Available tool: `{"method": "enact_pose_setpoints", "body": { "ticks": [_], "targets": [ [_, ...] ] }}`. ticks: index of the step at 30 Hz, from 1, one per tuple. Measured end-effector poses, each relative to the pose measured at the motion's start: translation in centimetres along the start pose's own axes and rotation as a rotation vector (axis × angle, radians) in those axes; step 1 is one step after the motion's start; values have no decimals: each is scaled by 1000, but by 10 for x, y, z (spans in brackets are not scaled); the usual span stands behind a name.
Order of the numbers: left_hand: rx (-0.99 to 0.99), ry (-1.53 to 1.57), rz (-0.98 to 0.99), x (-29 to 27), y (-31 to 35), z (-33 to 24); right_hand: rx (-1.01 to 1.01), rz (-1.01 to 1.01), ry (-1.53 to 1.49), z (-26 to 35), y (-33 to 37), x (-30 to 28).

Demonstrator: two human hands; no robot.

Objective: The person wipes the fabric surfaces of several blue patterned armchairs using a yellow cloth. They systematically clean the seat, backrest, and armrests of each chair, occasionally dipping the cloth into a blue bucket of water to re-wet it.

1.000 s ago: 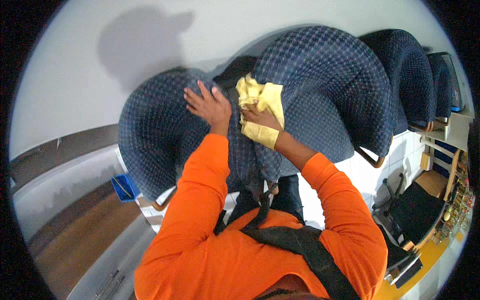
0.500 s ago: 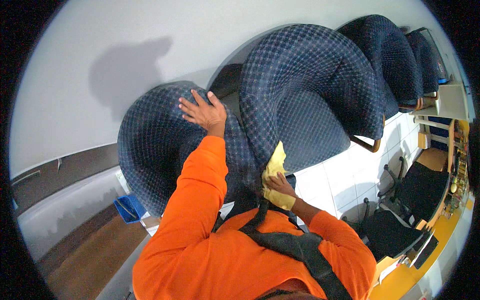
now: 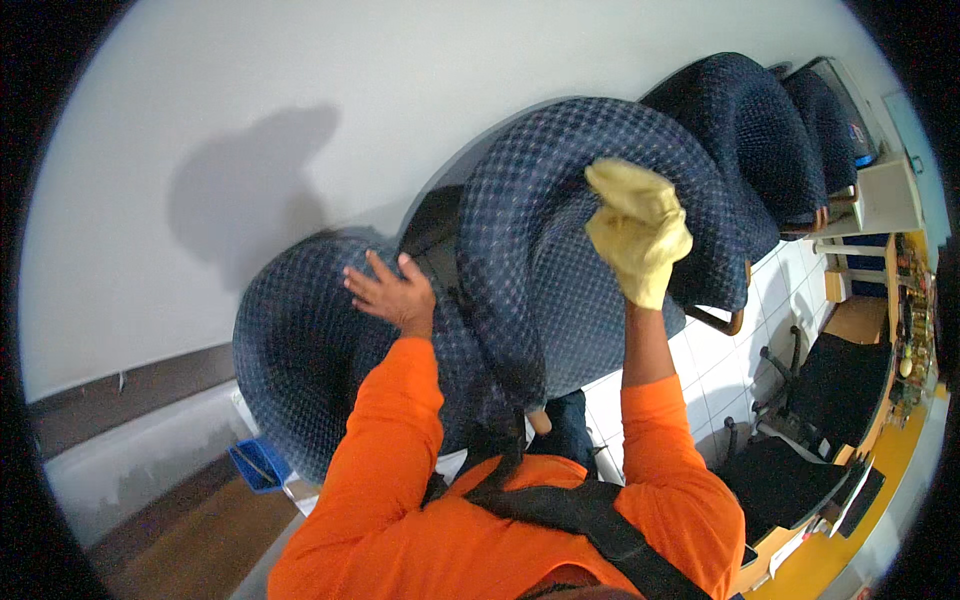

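Observation:
Fingers spread, my left hand (image 3: 397, 300) is at the top edge of the left armchair (image 3: 290, 340), a rounded chair in dark blue checked fabric. Whether the palm presses on the fabric cannot be made out. My right hand (image 3: 645, 290) is raised over the middle armchair (image 3: 500, 240), wrapped in a yellow cloth (image 3: 640, 225). The cloth hides its fingers and hangs bunched in front of the chair's backrest.
More blue armchairs (image 3: 745, 140) stand along the white wall (image 3: 400, 80) to the right. A blue bin (image 3: 258, 466) is at the lower left. Black office chairs (image 3: 845, 385) and a yellow-edged desk (image 3: 880, 520) are on the right, over white floor tiles (image 3: 715, 360).
My right hand has lifted the yellow cloth from the middle chair's near arm up toward its backrest. My left hand remains at the left chair while the whole view has shifted slightly.

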State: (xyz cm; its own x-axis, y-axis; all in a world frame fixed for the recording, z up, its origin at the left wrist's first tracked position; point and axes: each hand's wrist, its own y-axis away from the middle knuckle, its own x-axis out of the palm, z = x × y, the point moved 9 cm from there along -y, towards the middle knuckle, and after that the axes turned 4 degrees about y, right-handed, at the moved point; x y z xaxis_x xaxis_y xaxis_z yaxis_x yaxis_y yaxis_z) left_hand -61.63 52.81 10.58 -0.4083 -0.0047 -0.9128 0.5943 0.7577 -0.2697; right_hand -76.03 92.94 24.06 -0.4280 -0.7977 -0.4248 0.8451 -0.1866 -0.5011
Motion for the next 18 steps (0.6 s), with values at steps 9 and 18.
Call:
{"method": "enact_pose_setpoints", "body": {
  "ticks": [9,18],
  "targets": [
    [-10,-44,-9,5,2,6,85,100,1088,-93,-155,12],
    [-32,-131,-25,9,1,9,-38,506,708,-236,-196,126]
  ]
}}
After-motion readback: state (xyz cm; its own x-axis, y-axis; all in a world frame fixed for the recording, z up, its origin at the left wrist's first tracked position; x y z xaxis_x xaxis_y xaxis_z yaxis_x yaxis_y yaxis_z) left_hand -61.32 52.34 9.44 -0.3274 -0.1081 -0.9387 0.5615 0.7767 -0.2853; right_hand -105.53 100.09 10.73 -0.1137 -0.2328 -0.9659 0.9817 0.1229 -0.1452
